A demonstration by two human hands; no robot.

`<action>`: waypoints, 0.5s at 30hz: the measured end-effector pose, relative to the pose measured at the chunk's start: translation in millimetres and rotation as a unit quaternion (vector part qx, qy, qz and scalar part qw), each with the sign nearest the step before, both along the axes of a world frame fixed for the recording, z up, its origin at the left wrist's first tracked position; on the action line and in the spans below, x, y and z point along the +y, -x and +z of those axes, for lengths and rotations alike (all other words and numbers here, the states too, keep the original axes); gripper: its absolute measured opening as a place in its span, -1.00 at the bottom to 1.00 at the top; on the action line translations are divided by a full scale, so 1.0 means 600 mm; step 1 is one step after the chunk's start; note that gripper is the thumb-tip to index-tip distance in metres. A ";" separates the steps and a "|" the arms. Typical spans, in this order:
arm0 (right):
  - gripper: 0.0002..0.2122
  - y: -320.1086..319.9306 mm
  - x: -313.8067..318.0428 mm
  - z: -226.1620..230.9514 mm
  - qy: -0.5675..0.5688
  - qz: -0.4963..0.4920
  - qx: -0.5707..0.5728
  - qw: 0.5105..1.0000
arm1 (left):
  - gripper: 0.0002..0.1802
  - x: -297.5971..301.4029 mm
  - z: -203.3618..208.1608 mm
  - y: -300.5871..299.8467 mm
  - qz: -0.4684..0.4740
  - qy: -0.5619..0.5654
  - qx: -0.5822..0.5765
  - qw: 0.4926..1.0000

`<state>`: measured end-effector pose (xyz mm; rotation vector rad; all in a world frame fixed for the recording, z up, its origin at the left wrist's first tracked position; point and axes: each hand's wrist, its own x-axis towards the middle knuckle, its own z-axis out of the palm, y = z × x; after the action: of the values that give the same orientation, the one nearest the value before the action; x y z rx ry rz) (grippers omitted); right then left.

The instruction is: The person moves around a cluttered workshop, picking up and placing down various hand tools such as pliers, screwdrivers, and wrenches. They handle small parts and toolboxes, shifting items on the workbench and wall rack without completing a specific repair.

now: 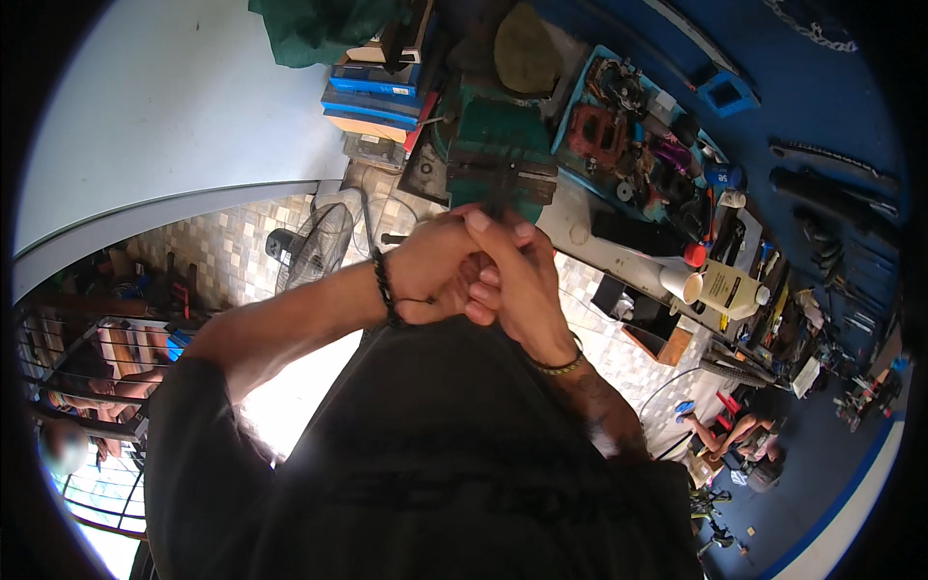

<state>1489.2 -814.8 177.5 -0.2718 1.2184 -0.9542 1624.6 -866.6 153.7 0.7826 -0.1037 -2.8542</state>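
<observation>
Both hands clasped together just below the green vise on the table. Left hand clenched, black bead bracelet on wrist. Right hand wrapped over left, fingers curled tight; can't tell what's gripped inside, if anything. Vise jaws sit right above the knuckles. Stack of blue boxes left of vise. Tray of parts to its right, then a pale bottle. Fan on tiled floor beyond left wrist.
</observation>
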 end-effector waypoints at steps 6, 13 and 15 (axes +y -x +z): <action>-0.75 0.003 0.002 -0.025 0.029 0.012 0.025 0.999 | -0.74 0.001 0.007 0.000 0.011 0.028 -0.025 0.999; -0.77 0.079 0.004 0.079 0.122 0.016 0.113 0.986 | -0.72 -0.003 0.062 0.074 -0.018 0.221 0.025 0.975; -0.75 0.077 0.031 0.062 0.131 0.012 0.099 0.986 | -0.71 0.017 0.062 0.080 -0.016 0.057 0.047 0.997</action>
<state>1442.7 -796.0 215.0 -0.6012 1.2652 -1.0870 1576.7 -856.2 191.1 0.6291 -0.2671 -2.8800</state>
